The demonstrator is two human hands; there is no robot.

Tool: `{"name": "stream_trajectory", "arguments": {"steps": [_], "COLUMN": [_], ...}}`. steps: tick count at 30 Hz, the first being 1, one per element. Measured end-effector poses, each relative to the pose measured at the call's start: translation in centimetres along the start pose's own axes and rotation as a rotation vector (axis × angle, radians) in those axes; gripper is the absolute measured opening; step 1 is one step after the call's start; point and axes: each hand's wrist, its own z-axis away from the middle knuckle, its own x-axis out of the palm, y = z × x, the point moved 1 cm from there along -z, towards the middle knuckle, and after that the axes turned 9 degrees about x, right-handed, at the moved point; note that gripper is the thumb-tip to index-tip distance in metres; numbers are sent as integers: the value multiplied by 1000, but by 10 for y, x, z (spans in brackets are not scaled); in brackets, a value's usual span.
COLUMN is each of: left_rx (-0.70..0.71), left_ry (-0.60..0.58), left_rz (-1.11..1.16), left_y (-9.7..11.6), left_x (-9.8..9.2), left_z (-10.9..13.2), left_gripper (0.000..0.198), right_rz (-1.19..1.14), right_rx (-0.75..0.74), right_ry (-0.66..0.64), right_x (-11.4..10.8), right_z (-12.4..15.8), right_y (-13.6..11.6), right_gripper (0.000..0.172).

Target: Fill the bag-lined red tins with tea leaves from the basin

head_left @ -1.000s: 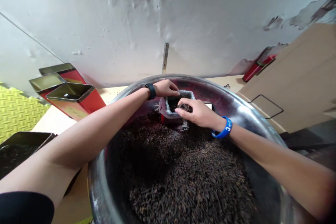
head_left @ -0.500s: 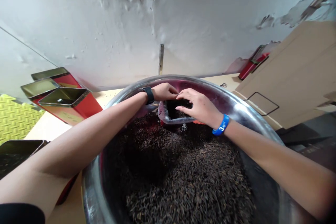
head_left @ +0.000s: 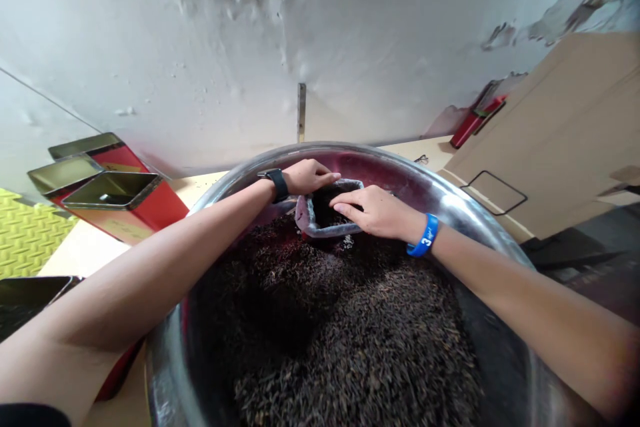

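Observation:
A tin lined with a clear plastic bag [head_left: 306, 219] stands inside a large metal basin [head_left: 176, 353], its mouth upward. Dark leaves that look like tea show inside the bag. My left hand [head_left: 309, 177], below a black watch, is closed at the bag's far rim; its fingertips are partly hidden. Over the mouth reaches my right hand [head_left: 377, 211], a blue band at its wrist. Its thumb and fingers are stretched out just above or touching the leaves inside. Loose dark tea leaves [head_left: 380, 347] fill much of the basin around the bag.
Open red tins [head_left: 155, 210] stand at the left on a pale table [head_left: 75, 247]. Another open tin [head_left: 35, 293] is at lower left, partly behind my arm. At right are a cardboard box [head_left: 560, 140] and a red tin [head_left: 475, 125]. A peeling wall [head_left: 200, 67] rises behind.
My hands have moved apart at the bag's mouth. The right one has lowered, its thumb and fingers drawing closer together over the leaves. The bag's far rim now shows between them.

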Motion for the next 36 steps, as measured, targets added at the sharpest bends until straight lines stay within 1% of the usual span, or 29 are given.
{"name": "stream_trajectory", "arguments": {"steps": [2,5,9,13,19,23,25,26,29,31,33,36], "left_rx": [-15,-19,6,19,56,34,58,98,296,403,424,398], "left_ry": [1,0,-9,-19,-4,44,74,86,88,49,10,-10], "left_rz": [2,-6,-34,-44,-87,-89,-64,-44,16,32,29,30], "left_y": [-1,-4,-7,-9,-15,-18,-12,-8,13,25,32,35], "left_x": [0,1,2,2,3,2,0,-1,-3,-3,-4,-6], "left_z": [-1,-2,-3,-2,-1,-3,-3,-3,-3,-1,1,3], "left_gripper": [51,51,51,47,35,39,41,41,39,38,39,44], "right_rz": [-30,-67,-102,-91,-23,3,-4,-4,23,44,53,68], "right_rx": [-29,-3,-30,-104,-141,-156,-144,-136,-97,-64,-55,-46], "right_ry": [63,145,210,214,227,206,194,189,204,238,256,240], "right_x": [-1,-4,-6,-4,3,8,11,12,15,15,14,12], "right_z": [-1,-1,0,1,1,1,0,0,-1,-1,-1,-2], "right_y": [1,4,4,-1,-1,0,-1,-1,0,1,2,3], "right_gripper": [30,30,27,25,25,28,28,28,25,24,24,20]}}
